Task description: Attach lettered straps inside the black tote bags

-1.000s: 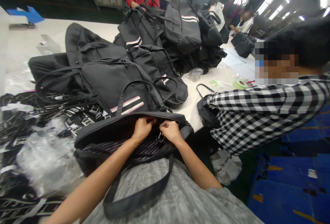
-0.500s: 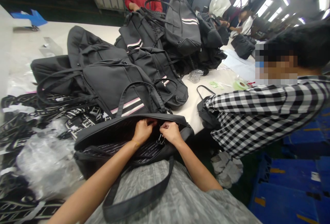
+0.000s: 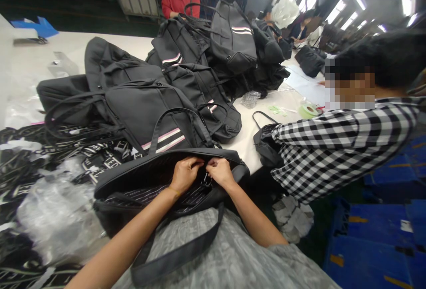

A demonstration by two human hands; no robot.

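An unzipped black handbag [image 3: 133, 159] rests in front of me at the table edge, its mouth towards me. Its dark lining [image 3: 143, 195] carries rows of pale print. Inside the mouth, towards the right end, my left hand [image 3: 186, 174] is closed in a pinch; what its fingertips grip is too small to make out. Just right of it, my right hand [image 3: 220, 172] pinches at a small metal clip [image 3: 205, 180] that hangs under its fingertips. The two hands nearly touch. A bag handle [image 3: 179, 255] loops over my lap.
More black bags [image 3: 149, 107] with pale stripes are heaped beyond. Printed straps [image 3: 109, 160] and clear plastic [image 3: 56, 213] lie at left. A person in a checked shirt [image 3: 333, 142] works close on the right, near green tape [image 3: 308, 110]. Blue crates [image 3: 372, 227] stand below.
My left hand has turned slightly, its fingers drawn together nearer the right hand. The right hand stays almost in place. The view has shifted a little.
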